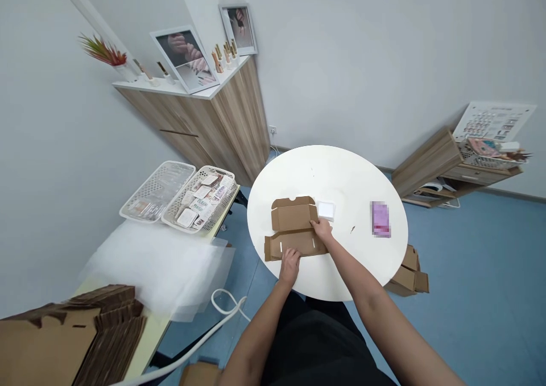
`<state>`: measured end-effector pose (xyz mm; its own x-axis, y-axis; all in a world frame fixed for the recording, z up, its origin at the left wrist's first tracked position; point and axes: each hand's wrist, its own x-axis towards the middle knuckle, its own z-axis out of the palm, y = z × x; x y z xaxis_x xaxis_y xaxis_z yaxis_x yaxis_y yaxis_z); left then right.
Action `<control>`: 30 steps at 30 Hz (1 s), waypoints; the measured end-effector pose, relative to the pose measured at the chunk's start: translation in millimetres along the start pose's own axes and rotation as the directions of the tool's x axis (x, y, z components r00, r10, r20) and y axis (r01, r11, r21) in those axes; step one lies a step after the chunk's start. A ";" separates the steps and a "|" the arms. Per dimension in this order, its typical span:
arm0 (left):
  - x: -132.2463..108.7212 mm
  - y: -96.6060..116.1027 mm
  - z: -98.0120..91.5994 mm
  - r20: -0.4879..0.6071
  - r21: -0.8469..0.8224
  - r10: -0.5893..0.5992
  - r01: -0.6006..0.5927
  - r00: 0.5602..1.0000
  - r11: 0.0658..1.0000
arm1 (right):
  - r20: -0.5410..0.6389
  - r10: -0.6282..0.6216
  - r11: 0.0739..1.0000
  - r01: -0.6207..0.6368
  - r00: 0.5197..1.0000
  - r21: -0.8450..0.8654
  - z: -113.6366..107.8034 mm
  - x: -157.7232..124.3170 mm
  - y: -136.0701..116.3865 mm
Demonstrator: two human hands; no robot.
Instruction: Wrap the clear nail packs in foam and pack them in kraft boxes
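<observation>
A flat brown cardboard box blank [294, 227] lies partly unfolded on the round white table [336, 272]. My left hand [290, 265] presses on its near edge, fingers curled over the cardboard. My right hand [322, 228] grips the blank's right side, fingers bent on the fold. A small white square box [326, 210] sits just beyond my right hand, touching the cardboard's far right corner. A pink packet [380, 219] lies further right on the table, apart from both hands.
Left of the table, a side desk holds two white mesh baskets [179, 193], clear plastic sheets [157, 266] and a stack of flat cardboard blanks [72, 335]. More folded cartons [409, 272] lie on the blue floor at right. Wooden cabinets [213, 119] stand against the walls.
</observation>
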<state>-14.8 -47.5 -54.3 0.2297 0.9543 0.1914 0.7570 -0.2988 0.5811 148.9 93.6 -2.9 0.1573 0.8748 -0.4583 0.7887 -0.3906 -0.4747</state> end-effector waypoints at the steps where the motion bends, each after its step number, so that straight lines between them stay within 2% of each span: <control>1: 1.2 1.1 -1.9 0.022 0.035 0.016 -0.016 1.000 0.999 | 0.002 -0.006 1.000 0.006 1.000 -0.014 0.4 -0.8 1.2; 6: 19.9 5.5 -18.5 0.172 0.247 0.129 -0.169 0.977 0.954 | 0.013 -0.045 0.995 0.046 0.999 -0.090 5.7 -7.6 6.4; 8: 30.9 5.4 -26.3 0.204 0.294 0.127 -0.184 0.971 0.938 | 0.020 -0.061 0.992 0.063 0.998 -0.109 7.7 -10.1 7.9; 12: 47.8 -0.9 -34.2 0.239 0.337 0.030 -0.112 0.971 0.935 | 0.016 -0.095 0.987 0.096 0.995 -0.129 9.6 -11.1 7.9; 17: 53.0 -13.4 -27.3 0.327 0.324 -0.065 -0.047 0.943 0.945 | 0.011 -0.121 0.984 0.122 0.993 -0.128 6.5 -12.2 7.8; 19: 52.5 -16.7 -23.9 0.339 0.317 -0.084 -0.030 0.937 0.948 | -0.027 -0.146 0.983 0.142 0.989 -0.119 3.9 -17.9 12.3; 23: 51.4 -19.5 -20.3 0.354 0.320 -0.098 -0.021 0.930 0.947 | -0.148 -0.318 0.936 0.285 0.936 -0.208 4.3 -41.3 28.1; 26: 50.8 -19.3 -18.8 0.352 0.321 -0.112 -0.008 0.929 0.947 | -0.124 -0.432 0.875 0.382 0.893 -0.299 14.2 -61.1 36.0; 30: 49.7 -17.8 -17.7 0.340 0.318 -0.119 0.005 0.933 0.948 | -0.108 -0.459 0.865 0.416 0.882 -0.281 29.1 -76.4 36.7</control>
<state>-27.7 5.1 -41.2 0.3322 0.9296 -0.1596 0.9134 -0.2749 0.3002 148.5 4.1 -7.1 -0.1589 0.9816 -0.1055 0.9147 0.1062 -0.3900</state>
